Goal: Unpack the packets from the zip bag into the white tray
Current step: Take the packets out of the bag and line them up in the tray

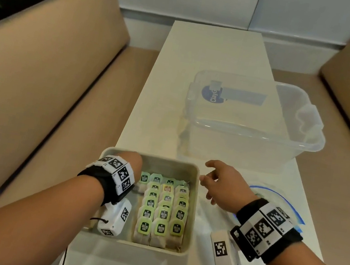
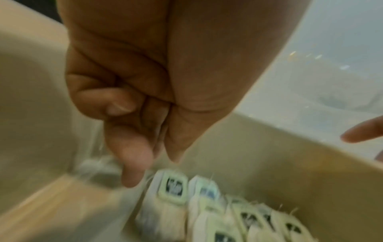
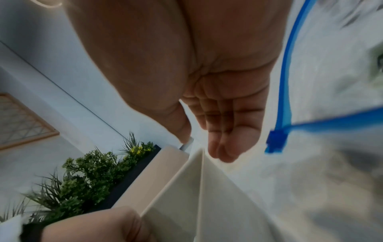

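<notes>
The light is soft and even indoor light, a little dim and warm, with only weak shadows. In the head view the benches (image 1: 39, 75) at both sides bend and smear toward the edges. The left wrist view is strongly blurred, so the packets (image 2: 172, 188) look streaked. The right wrist view is also blurred at the right side, and the clear zip bag (image 3: 323, 147) gives grey reflections.

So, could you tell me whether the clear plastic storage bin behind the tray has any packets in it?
No, the clear plastic bin looks empty in the head view, while the packets lie in rows in the white tray.
</notes>
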The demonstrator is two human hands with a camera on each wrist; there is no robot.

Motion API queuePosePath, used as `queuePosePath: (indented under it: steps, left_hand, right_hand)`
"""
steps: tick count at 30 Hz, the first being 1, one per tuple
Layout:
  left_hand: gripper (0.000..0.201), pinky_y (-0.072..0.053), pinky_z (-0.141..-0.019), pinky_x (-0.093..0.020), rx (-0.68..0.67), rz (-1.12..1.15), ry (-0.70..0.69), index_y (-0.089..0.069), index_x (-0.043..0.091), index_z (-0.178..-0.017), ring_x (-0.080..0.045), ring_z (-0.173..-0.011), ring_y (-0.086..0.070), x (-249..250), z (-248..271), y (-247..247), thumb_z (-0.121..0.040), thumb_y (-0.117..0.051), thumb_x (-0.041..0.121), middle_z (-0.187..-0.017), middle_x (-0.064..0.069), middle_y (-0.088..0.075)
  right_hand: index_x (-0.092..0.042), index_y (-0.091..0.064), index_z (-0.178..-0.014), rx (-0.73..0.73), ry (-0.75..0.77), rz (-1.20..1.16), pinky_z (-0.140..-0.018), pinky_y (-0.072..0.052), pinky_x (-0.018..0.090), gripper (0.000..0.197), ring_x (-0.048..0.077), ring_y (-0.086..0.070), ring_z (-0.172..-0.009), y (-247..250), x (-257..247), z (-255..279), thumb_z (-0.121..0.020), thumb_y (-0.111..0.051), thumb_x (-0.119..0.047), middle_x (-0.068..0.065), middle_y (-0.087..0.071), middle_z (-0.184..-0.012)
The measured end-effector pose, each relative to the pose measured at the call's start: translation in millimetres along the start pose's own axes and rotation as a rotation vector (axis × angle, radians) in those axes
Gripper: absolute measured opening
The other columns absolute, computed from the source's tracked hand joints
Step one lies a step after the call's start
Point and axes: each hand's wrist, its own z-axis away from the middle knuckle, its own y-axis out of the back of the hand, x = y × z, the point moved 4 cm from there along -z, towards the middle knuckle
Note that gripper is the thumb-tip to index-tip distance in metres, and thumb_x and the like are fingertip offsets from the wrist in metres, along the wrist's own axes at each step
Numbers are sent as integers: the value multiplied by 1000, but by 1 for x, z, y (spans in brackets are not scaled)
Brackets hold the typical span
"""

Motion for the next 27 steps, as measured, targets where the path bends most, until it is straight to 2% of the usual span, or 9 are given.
queuePosePath:
  steps: [2,5,7,10,14,16,21,24,27]
  left_hand:
    - [13,-55,-72,-31,81,77,26,-67,13,-95,-23,-73,-62,3,11,18,-84,-60,14,-78,-1,-65]
    - [14,-52,-74,-30,261,263,-72,-70,18,-96,-23,-81,-64,32,40,63,-89,-58,21,-94,-2,-71]
    - [17,-51,-82,-29,379,423,-227,-71,24,-101,-18,-90,-64,67,61,89,-91,-57,25,-97,4,-70]
    - [16,-49,-85,-25,449,653,-471,-71,25,-103,-10,-86,-60,129,91,114,-92,-59,25,-92,8,-69]
    - [15,-48,-83,-21,382,638,-613,-74,23,-101,-8,-85,-62,205,99,108,-90,-64,22,-95,6,-72]
    - [17,-48,-82,-23,312,530,-612,-75,23,-100,-11,-88,-64,238,95,94,-90,-62,20,-97,5,-73]
    - [29,-48,-83,-31,179,271,-490,-70,29,-111,-25,-100,-63,281,71,44,-89,-55,19,-109,0,-69]
    - [35,-48,-83,-32,185,276,-442,-62,30,-119,-25,-104,-62,290,65,25,-87,-58,19,-113,2,-66]
    - [42,-50,-89,-38,189,241,-494,-58,27,-124,-25,-109,-60,300,65,16,-84,-62,15,-124,3,-60]
  right_hand:
    - [-18,-55,-125,47,20,10,-59,-49,23,28,13,-66,-69,25,7,7,-97,-55,-19,-2,-71,-89]
    - [-21,-65,-111,150,80,164,-66,-41,18,20,3,-55,-73,69,21,18,-95,-56,-14,-6,-68,-94]
    - [-23,-67,-103,181,93,243,-66,-38,19,19,6,-54,-75,94,33,26,-94,-56,-11,-3,-66,-100]
    - [-31,-69,-103,114,72,482,-79,-37,24,17,19,-53,-98,116,52,35,-90,-63,-22,1,-56,-112]
    - [-41,-69,-111,-23,37,665,-91,-37,29,25,26,-44,-115,123,79,48,-86,-68,-41,3,-45,-129]
    - [-41,-68,-115,-63,32,637,-90,-37,27,30,27,-49,-116,121,93,51,-85,-69,-35,4,-43,-135]
    - [-33,-73,-105,-95,50,565,-84,-38,20,25,21,-59,-111,112,121,53,-81,-74,-25,2,-39,-141]
    - [-32,-60,-129,-142,0,553,-88,-43,25,53,26,-58,-112,102,138,54,-78,-75,-24,4,-42,-135]
    - [-23,-50,-136,-166,25,512,-90,-45,26,61,28,-57,-113,95,146,55,-79,-71,-13,9,-49,-129]
